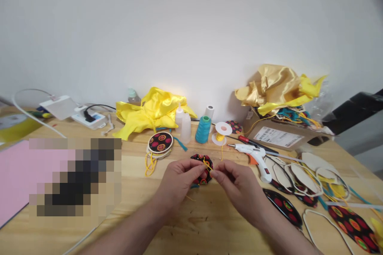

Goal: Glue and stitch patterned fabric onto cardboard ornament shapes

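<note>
Between my hands is a round piece of black fabric [201, 158] with a red and orange pattern. My left hand [184, 177] pinches it at its left edge, thumb on top. A yellow cord [207, 163] runs across the piece, and my right hand [236, 179] has its thumb and forefinger closed on the cord at the right edge. A bit of teal cord [194, 186] shows under the piece. Beyond my left hand lies a stack of round pieces [160, 143] topped with the same fabric, with a looped yellow cord [150, 165] hanging off it.
A teal thread cone [203, 130], a spool of yellow cord [220, 137] and squeeze bottles [185, 128] stand ahead. To the right are a white glue gun [255, 153], cream rings [305, 177] and a cardboard box [275, 132] heaped with fabric. Yellow satin [152, 109] lies by the wall.
</note>
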`<state>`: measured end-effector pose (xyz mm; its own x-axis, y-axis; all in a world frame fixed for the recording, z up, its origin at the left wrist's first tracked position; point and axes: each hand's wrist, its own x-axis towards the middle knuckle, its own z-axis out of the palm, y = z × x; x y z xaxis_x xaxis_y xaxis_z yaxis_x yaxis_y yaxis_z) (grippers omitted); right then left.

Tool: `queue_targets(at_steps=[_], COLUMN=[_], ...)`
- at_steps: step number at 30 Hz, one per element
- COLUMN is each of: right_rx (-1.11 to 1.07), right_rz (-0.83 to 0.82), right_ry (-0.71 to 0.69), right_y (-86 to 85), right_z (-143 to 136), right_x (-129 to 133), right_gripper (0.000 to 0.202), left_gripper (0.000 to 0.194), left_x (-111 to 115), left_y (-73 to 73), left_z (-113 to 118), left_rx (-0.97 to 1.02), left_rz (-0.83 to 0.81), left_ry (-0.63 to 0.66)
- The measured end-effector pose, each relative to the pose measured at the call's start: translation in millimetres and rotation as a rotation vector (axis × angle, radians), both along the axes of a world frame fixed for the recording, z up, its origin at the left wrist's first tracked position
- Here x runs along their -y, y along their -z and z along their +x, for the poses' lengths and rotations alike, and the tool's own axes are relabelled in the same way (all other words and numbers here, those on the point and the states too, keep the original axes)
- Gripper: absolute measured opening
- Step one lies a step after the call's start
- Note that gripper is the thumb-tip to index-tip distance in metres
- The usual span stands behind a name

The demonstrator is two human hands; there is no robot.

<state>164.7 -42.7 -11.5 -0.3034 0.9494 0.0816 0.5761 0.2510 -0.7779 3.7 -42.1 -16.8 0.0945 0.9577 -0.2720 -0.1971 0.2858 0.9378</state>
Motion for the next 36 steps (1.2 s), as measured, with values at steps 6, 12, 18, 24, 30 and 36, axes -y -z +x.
queue_targets(at_steps=[6,12,18,24,30,36], right_rx=[0.344,0.642,0.289,-0.336,-0.619,-0.577], right_rz=[0.532,0.775,0.649,0.078,-0.309,-0.344], right_ry=[-0.084,-0.344,-0.38,0.098,0.1,0.071], right_y=[7.6,19.4,3.5,8.4,19.6,18.3], right_z=[-14.5,-18.3,-13.3,-11.7,-16.8,-15.6], right_x=[21.2,25.9,22.4,1.2,-4.5,-3.5], right_gripper=[0.019,0.02,0.016,0.01,0.021,0.021], left_gripper=[0.013,0.014,0.015,0.013,0.011,0.016], left_x=[-0.7,-0.2,0.3,2.5,5.0,4.8], left_y=[7.6,7.7,7.2,-4.0,-7.7,-3.5], left_z=[-0.6,-0.9,-0.6,2.9,4.7,4.3], left_rx=[0.092,0.146,0.126,0.043,-0.102,-0.14], left_rz=[-0.032,-0.09,-0.071,-0.022,0.023,0.085], left_ry=[-0.011,-0.01,-0.004,0.002,0.063,0.162])
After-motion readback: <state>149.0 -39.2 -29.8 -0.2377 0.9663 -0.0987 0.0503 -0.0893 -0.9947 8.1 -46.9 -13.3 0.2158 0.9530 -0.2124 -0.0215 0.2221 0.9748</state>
